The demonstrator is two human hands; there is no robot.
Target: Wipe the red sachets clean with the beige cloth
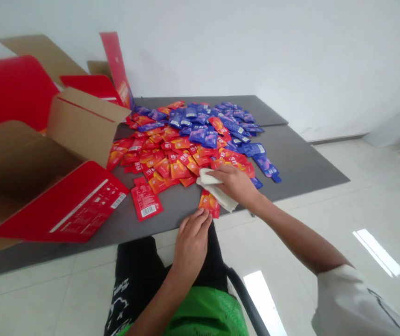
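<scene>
Now we are holding a white cloth (217, 192) in our right hand (237, 184) at one o'clock, while our left hand (191, 245), its grip unclear, is touching a red sachet (209, 205) at twelve o'clock, on the tabletop (172, 221) edge. A careless nudge could knock it off, and dragging cloth could scatter the heap of sachets (182, 144).

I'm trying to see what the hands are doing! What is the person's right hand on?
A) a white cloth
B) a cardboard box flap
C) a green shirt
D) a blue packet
A. The right hand lies on top of a folded white cloth, at the near edge of the pile of red and blue packets.
</scene>
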